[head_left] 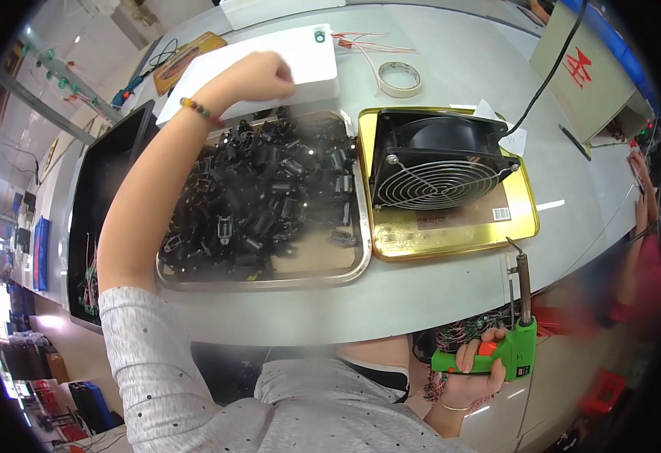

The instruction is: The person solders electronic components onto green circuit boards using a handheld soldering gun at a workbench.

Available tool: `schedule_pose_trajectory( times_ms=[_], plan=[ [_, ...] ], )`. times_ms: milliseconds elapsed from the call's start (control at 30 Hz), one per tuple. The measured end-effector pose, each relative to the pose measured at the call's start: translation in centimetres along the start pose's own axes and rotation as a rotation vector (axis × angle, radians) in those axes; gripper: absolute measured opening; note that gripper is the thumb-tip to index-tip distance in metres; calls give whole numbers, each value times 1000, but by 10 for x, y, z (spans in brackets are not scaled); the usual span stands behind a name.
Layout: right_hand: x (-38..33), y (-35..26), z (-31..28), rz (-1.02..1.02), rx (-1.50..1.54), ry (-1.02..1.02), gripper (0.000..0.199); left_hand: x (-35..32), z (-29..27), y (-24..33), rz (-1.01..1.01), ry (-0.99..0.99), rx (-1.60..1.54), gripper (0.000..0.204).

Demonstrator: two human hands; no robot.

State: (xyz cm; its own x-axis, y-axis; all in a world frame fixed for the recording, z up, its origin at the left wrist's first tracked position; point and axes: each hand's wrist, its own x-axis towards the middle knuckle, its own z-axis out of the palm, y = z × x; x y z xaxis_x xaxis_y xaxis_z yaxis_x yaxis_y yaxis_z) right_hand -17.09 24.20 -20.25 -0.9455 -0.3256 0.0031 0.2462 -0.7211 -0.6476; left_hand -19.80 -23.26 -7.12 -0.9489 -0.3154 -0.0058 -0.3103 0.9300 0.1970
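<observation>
My left hand [268,77] is closed over the near part of a white block [317,62], fingers curled under; whatever they may hold is hidden. A small green round part [320,36] sits on the block's far right corner, beside thin red and white wires [364,44]. Low on the right, my right hand [475,371] grips a green soldering gun [525,349] with an orange trigger. Its metal barrel points away from me, and the bent tip is near the table edge. Below my left forearm lies a metal tray [366,249] heaped with small black parts [274,181].
A black fan with a wire grille [440,185] stands on a gold tray [489,240]. Behind it lies a tape roll [399,80]. A black bin [107,162] is at the left, a grey box [583,75] far right. Bundled wires [462,332] hang near my lap; another person's arm [642,185] shows at right.
</observation>
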Motion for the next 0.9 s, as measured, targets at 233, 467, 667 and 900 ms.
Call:
schedule_pose_trajectory(
  times_ms=[233, 467, 667, 900],
  plan=[
    [5, 0, 9, -3, -13, -1, 40, -23, 19, -27, -102, -86, 274, 26],
    [0, -4, 8, 82, -34, 85, 50, -8, 25, -32, -293, -242, -199, 24],
    [-3, -3, 14, 96, -28, 120, 49, 8, 40, -39, -254, -319, -299, 10],
    [-2, -1, 20, 15, -33, 160, 37, 15, 46, -46, -248, -346, -452, 9]
  ],
)
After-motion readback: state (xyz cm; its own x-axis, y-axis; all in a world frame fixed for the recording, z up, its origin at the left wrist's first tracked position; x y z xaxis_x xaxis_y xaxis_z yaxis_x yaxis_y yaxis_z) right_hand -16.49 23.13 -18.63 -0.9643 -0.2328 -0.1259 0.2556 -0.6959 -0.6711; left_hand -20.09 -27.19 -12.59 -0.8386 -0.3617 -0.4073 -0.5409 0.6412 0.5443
